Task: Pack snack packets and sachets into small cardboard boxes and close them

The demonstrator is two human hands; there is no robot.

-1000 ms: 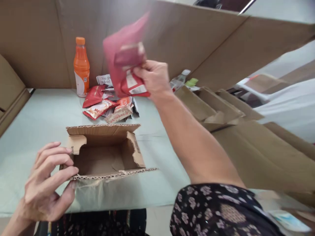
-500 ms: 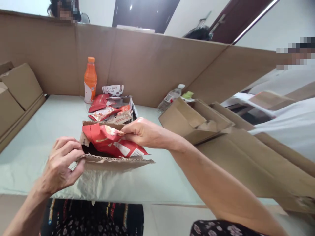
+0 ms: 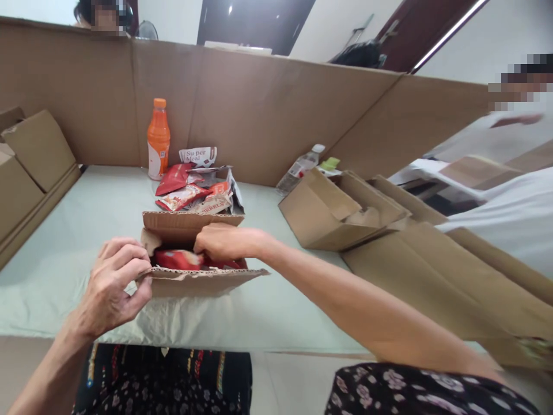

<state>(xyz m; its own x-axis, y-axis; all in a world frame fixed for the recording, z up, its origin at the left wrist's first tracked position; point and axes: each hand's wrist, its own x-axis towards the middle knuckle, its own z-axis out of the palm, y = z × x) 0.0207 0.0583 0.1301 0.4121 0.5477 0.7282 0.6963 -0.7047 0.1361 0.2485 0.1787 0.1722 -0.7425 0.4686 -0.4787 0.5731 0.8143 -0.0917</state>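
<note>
Red, glossy film covers the packet [image 3: 177, 259], which, from where I stand, lies inside the open carton [image 3: 194, 283]. Handling: probably light, soft and slightly slippery; pinch at an edge, avoid crushing the middle. Carton: corrugated board, ragged-edged, likely to flex; steady by a corner. Left hand [image 3: 114, 282]: thumb and fingers clamp the carton's near left corner. Right hand [image 3: 224, 242]: fingers curled inside the carton, at the packet; grip cannot be confirmed. Beyond the carton: crinkled pouches [image 3: 181, 197] and a smooth, upright orange bottle [image 3: 158, 135].
</note>
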